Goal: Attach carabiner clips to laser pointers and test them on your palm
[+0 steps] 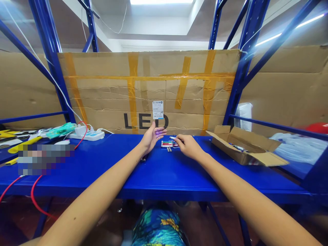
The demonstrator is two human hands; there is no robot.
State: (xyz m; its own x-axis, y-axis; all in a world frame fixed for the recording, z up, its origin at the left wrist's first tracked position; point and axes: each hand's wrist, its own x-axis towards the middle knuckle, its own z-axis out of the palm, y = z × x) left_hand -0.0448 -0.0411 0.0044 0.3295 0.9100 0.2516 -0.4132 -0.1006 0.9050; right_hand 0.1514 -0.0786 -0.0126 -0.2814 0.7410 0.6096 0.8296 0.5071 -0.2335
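Observation:
My left hand (pixel 153 137) is raised over the table with its fingers stretched out and its palm turned to the right. Nothing is in it. The fingers of my right hand (pixel 189 145) are closed around a slim white pen-like stick (pixel 173 138), whose tip points left. Between the hands lies a small bundle of slim coloured sticks (pixel 167 144), red, green and silver, partly hidden by my right hand. Just in front of it are several tiny silvery pieces (pixel 169 149). Small dark items (pixel 144 158) show beside my left wrist.
An open cardboard box (pixel 246 158) with slim sticks inside stands at the right. A white power strip (pixel 93 135), yellow-handled tools (pixel 24 145) and red cables (pixel 34 194) are at the left. A large cardboard panel (pixel 107 99) stands behind the blue table (pixel 159 177), between blue rack posts.

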